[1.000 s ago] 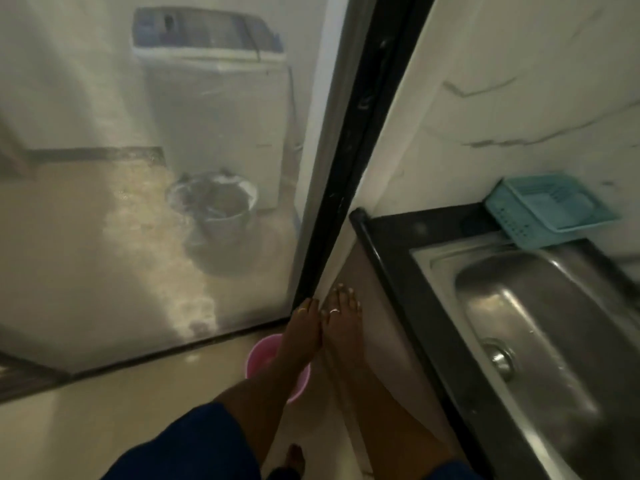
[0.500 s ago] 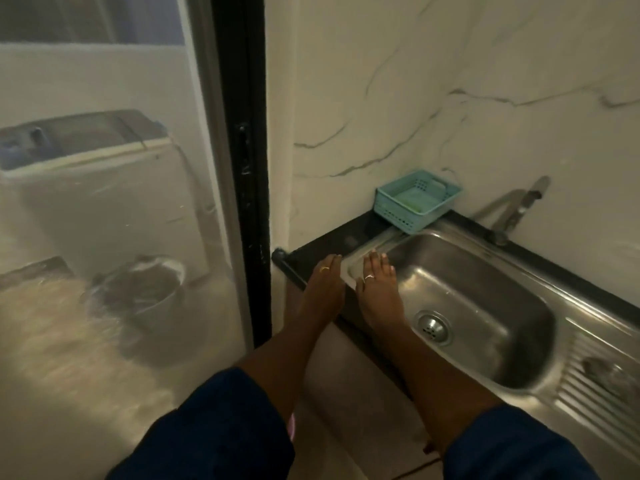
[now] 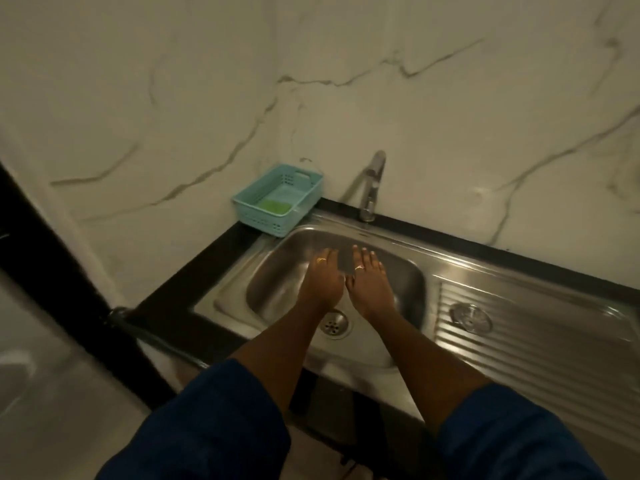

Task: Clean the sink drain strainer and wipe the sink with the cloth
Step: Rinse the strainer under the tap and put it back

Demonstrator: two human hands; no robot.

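A stainless steel sink (image 3: 277,271) is set in a black counter. Its round drain strainer (image 3: 334,324) sits at the bottom of the basin, partly covered by my left wrist. My left hand (image 3: 323,280) and my right hand (image 3: 369,282) hover side by side over the basin, palms down, fingers stretched flat, both holding nothing. Each hand wears a ring. A green item, maybe a sponge or cloth (image 3: 275,205), lies in a teal basket (image 3: 256,218) at the sink's back left corner.
A chrome tap (image 3: 370,183) stands behind the basin against the marble wall. A ribbed draining board with a round metal cap (image 3: 470,317) lies to the right. A black door frame (image 3: 52,265) borders the counter on the left.
The view has swung right from the glass door to the sink. Both hands have moved from the sink's left rim to above the middle of the basin.
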